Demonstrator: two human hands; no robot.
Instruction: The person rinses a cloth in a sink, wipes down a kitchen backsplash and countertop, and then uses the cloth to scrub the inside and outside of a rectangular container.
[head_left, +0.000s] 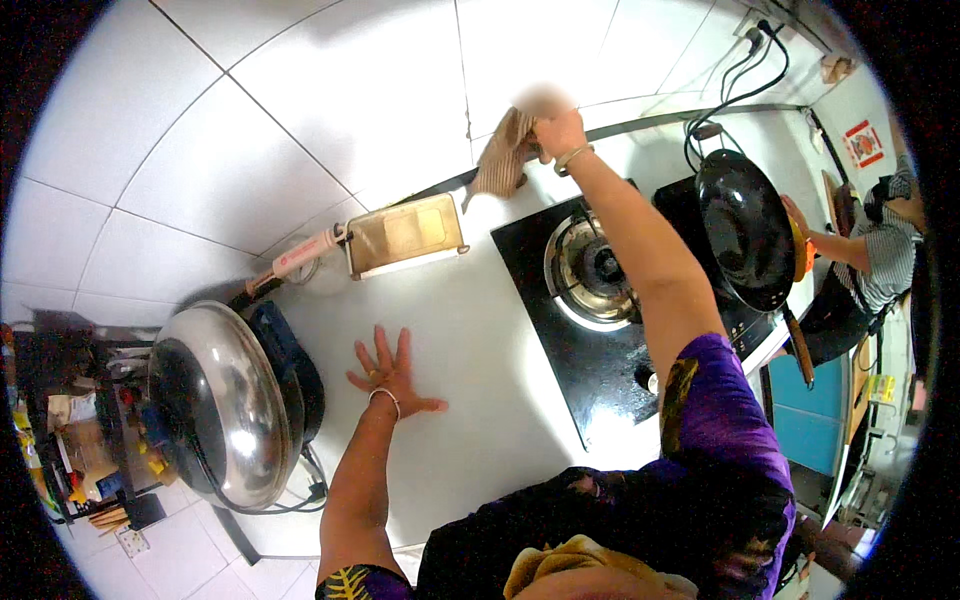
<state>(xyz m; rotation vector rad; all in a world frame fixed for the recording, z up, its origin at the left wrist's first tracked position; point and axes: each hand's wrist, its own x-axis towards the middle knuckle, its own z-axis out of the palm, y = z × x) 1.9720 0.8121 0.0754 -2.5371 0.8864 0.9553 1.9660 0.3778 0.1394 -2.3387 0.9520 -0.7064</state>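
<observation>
My left hand (390, 379) rests with fingers spread on the pale countertop (465, 360), a ring and a bracelet on it. My right hand (559, 135), with a bangle at the wrist, reaches past the gas burner (596, 266) and grips a brown striped cloth (502, 161) against the white wall tiles (540, 45). Part of that hand is blurred. The cloth hangs down to the left of the hand. A shallow rectangular container (405, 231) lies between the two hands, by the wall.
An electric pan with a domed lid (225, 405) stands at the left. A black wok (746, 229) sits on a second cooktop at the right, power cords (739, 97) behind it. Beyond the wok another person (877, 255) in a striped top stands near blue cabinet doors (806, 412).
</observation>
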